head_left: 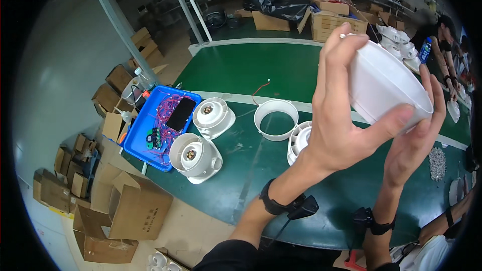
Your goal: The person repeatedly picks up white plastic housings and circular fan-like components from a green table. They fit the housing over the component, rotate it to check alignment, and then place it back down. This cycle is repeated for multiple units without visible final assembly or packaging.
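Note:
Raised above the right part of the green table is a white, round, bowl-like plastic part (384,85), tilted on its side. My left hand (334,105) grips its left side, with the thumb across the lower edge and fingers over the top rim. On the opposite side my right hand (414,143) closes round its lower right edge. Behind my left wrist, a white round housing (299,143) is partly hidden. A white ring (276,120) with a red wire lies beyond it. Two more white housings with brass-coloured centres, one nearer (196,158) and one farther (213,117), stand to the left.
A blue tray (135,138) at the table's left edge holds red wires, a black phone (181,114) and a green part. Small metal pieces (437,164) lie at right. Cardboard boxes (138,206) stand on the floor at left. Co-workers (444,45) are at the right.

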`<control>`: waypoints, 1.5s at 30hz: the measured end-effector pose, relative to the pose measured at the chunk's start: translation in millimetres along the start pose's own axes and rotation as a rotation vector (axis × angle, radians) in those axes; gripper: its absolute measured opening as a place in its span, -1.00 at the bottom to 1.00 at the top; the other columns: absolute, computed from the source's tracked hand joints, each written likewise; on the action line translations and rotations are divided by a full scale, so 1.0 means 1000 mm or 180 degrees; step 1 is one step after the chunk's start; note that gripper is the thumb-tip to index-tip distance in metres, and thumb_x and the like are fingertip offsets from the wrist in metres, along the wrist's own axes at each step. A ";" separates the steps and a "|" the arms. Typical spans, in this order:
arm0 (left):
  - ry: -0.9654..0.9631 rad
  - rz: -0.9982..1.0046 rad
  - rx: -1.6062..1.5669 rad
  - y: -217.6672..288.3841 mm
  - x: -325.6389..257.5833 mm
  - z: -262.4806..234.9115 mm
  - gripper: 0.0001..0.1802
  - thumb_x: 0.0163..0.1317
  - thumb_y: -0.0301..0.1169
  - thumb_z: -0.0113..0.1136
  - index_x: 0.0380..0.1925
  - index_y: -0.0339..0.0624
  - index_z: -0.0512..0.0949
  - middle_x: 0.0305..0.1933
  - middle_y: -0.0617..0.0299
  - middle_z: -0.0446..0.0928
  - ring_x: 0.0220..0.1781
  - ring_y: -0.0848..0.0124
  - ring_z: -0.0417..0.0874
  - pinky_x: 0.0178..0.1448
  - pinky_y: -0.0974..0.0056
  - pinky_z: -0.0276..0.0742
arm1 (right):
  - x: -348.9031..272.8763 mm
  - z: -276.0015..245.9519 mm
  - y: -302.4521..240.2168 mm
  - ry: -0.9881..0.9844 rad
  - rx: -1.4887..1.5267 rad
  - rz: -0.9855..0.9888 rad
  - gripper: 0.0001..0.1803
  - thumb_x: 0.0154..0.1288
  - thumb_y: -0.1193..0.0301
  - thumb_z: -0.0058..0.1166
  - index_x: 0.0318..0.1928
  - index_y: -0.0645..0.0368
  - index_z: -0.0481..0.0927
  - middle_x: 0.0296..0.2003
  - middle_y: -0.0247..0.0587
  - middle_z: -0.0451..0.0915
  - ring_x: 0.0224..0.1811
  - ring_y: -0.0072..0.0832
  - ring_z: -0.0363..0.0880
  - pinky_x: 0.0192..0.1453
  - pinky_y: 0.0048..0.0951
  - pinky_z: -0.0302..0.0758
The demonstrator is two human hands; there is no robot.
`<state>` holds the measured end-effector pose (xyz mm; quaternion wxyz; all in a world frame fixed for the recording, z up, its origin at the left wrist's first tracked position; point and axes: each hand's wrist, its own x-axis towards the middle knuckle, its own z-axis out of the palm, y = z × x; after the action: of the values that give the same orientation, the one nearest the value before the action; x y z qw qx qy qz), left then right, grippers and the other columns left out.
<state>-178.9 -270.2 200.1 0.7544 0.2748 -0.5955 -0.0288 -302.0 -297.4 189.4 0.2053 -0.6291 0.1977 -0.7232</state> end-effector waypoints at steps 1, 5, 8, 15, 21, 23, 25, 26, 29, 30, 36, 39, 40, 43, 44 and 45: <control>0.0013 0.0265 0.0171 -0.001 0.001 0.000 -0.07 0.01 -0.05 0.47 0.27 -0.37 0.29 0.34 -0.46 0.18 0.31 -0.27 0.36 0.34 -0.05 0.32 | -0.001 0.000 0.001 -0.0087 0.0122 0.0053 0.10 0.29 -0.35 -0.06 0.43 0.36 0.02 0.40 0.27 0.18 0.44 -0.05 0.24 0.47 -0.11 0.27; -0.0118 0.1118 0.0920 -0.004 0.006 -0.004 -0.32 0.08 -0.25 0.40 0.19 -0.31 0.45 0.30 -0.40 0.30 0.18 -0.21 0.49 0.22 -0.01 0.44 | 0.001 -0.005 0.009 -0.0267 0.0472 0.0247 0.19 0.18 -0.39 0.03 0.46 0.32 -0.02 0.40 0.27 0.19 0.43 -0.07 0.27 0.45 -0.13 0.31; 0.0124 0.1037 0.0790 -0.008 0.005 -0.006 -0.55 0.18 -0.50 0.26 0.11 -0.32 0.56 0.16 -0.19 0.54 0.01 0.00 0.65 0.03 0.11 0.57 | 0.007 -0.018 0.015 -0.0447 0.0480 0.0086 0.15 0.20 -0.37 0.00 0.47 0.26 -0.02 0.39 0.27 0.21 0.43 -0.07 0.28 0.47 -0.14 0.31; 0.0004 -0.0129 0.0548 0.002 0.007 -0.007 -0.56 0.37 -0.46 0.12 0.21 -0.39 0.41 0.13 -0.06 0.55 0.19 0.27 0.55 0.25 0.24 0.45 | 0.015 -0.030 0.013 -0.0691 0.1488 0.1362 -0.08 0.42 -0.26 -0.28 0.45 0.27 0.08 0.31 0.26 0.35 0.35 -0.13 0.41 0.42 -0.23 0.35; -0.0323 -0.1012 -0.0284 -0.001 0.008 -0.005 -0.32 0.37 -0.18 0.07 0.37 -0.36 0.21 0.24 -0.15 0.40 0.19 0.22 0.50 0.23 0.18 0.44 | 0.016 -0.022 0.006 -0.0618 0.1724 0.1782 -0.11 0.45 -0.22 -0.32 0.45 0.28 0.11 0.29 0.21 0.38 0.34 -0.18 0.43 0.42 -0.24 0.35; -0.0515 -0.1238 -0.0521 -0.007 0.005 -0.004 -0.27 0.34 -0.13 0.09 0.37 -0.36 0.18 0.24 -0.20 0.39 0.22 0.20 0.48 0.24 0.18 0.43 | 0.016 -0.024 0.008 -0.0711 0.1713 0.1804 -0.08 0.43 -0.24 -0.30 0.47 0.29 0.08 0.29 0.22 0.37 0.33 -0.18 0.43 0.41 -0.24 0.36; -0.0561 -0.1290 -0.0409 -0.001 0.006 -0.005 -0.20 0.29 -0.05 0.13 0.37 -0.34 0.18 0.24 -0.24 0.37 0.23 0.18 0.47 0.25 0.17 0.41 | 0.014 -0.021 0.013 -0.0893 0.1611 0.1712 -0.04 0.41 -0.26 -0.28 0.49 0.29 0.04 0.30 0.23 0.35 0.33 -0.17 0.42 0.40 -0.24 0.36; -0.0564 -0.1297 -0.0358 0.002 0.005 -0.005 -0.19 0.28 -0.04 0.14 0.37 -0.34 0.18 0.23 -0.24 0.37 0.22 0.18 0.47 0.25 0.17 0.41 | 0.013 -0.022 0.015 -0.0926 0.1548 0.1688 0.00 0.39 -0.27 -0.24 0.51 0.28 -0.03 0.31 0.26 0.32 0.34 -0.17 0.40 0.41 -0.23 0.34; -0.0602 -0.1192 -0.0122 0.002 0.006 -0.006 -0.19 0.27 -0.02 0.20 0.35 -0.32 0.22 0.23 -0.23 0.37 0.20 0.18 0.48 0.23 0.19 0.42 | 0.015 -0.027 0.023 -0.0952 0.1046 0.1348 0.00 0.39 -0.26 -0.23 0.52 0.28 -0.05 0.33 0.28 0.30 0.34 -0.16 0.40 0.43 -0.21 0.30; -0.0570 -0.1128 -0.0051 0.001 0.006 -0.006 -0.21 0.28 -0.02 0.21 0.33 -0.32 0.25 0.22 -0.20 0.38 0.18 0.20 0.49 0.23 0.20 0.42 | 0.015 -0.025 0.023 -0.0893 0.1038 0.1326 0.00 0.39 -0.25 -0.20 0.52 0.28 -0.05 0.33 0.28 0.29 0.34 -0.17 0.39 0.44 -0.21 0.29; -0.0388 -0.0936 0.0034 0.000 0.007 -0.008 -0.50 0.41 -0.14 0.13 0.14 -0.33 0.47 0.08 0.03 0.51 0.05 0.40 0.53 0.09 0.34 0.45 | 0.013 -0.018 0.015 -0.0779 0.0908 0.1015 0.05 0.29 -0.13 0.08 0.51 0.31 -0.04 0.34 0.32 0.22 0.34 -0.16 0.36 0.42 -0.24 0.25; -0.0349 -0.0667 0.0133 -0.006 0.007 -0.007 -0.58 0.46 -0.20 0.07 0.09 -0.33 0.52 0.00 0.11 0.56 -0.03 0.46 0.55 0.01 0.40 0.47 | 0.014 -0.021 0.014 -0.0794 0.1071 0.1074 0.09 0.21 0.05 0.30 0.50 0.32 -0.06 0.32 0.35 0.19 0.33 -0.13 0.33 0.40 -0.25 0.26; -0.0356 -0.0504 0.0180 -0.009 0.006 -0.007 -0.60 0.47 -0.22 0.06 0.09 -0.33 0.53 -0.02 0.13 0.57 -0.06 0.47 0.55 -0.01 0.41 0.47 | 0.014 -0.022 0.014 -0.0771 0.1039 0.1118 0.11 0.19 0.05 0.33 0.50 0.33 -0.05 0.31 0.35 0.19 0.32 -0.13 0.33 0.38 -0.24 0.28; -0.0416 -0.0637 0.0152 -0.005 0.006 -0.004 -0.59 0.48 -0.24 0.05 0.13 -0.34 0.53 0.02 0.12 0.57 -0.03 0.46 0.56 -0.02 0.41 0.49 | 0.014 -0.022 0.014 -0.0684 0.0779 0.1111 0.09 0.22 -0.13 0.18 0.49 0.32 0.00 0.30 0.31 0.27 0.32 -0.16 0.38 0.40 -0.24 0.28; -0.0419 -0.0651 0.0130 -0.005 0.006 -0.002 -0.59 0.48 -0.25 0.04 0.14 -0.34 0.52 0.04 0.11 0.57 -0.01 0.45 0.56 -0.01 0.40 0.49 | 0.015 -0.023 0.014 -0.0650 0.0660 0.1085 0.08 0.25 -0.21 0.09 0.49 0.31 0.03 0.30 0.28 0.31 0.32 -0.18 0.39 0.41 -0.24 0.28; -0.0402 -0.0616 0.0125 -0.005 0.006 -0.002 -0.59 0.48 -0.27 0.05 0.15 -0.33 0.52 0.07 0.10 0.56 0.02 0.44 0.57 -0.01 0.40 0.50 | 0.015 -0.024 0.015 -0.0633 0.0736 0.1102 0.01 0.31 -0.19 0.01 0.49 0.29 0.05 0.29 0.22 0.34 0.32 -0.22 0.40 0.41 -0.25 0.29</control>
<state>-174.3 -275.9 202.9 0.7035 0.3433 -0.6130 -0.1070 -327.2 -318.1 190.6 0.4156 -0.6263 0.1973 -0.6294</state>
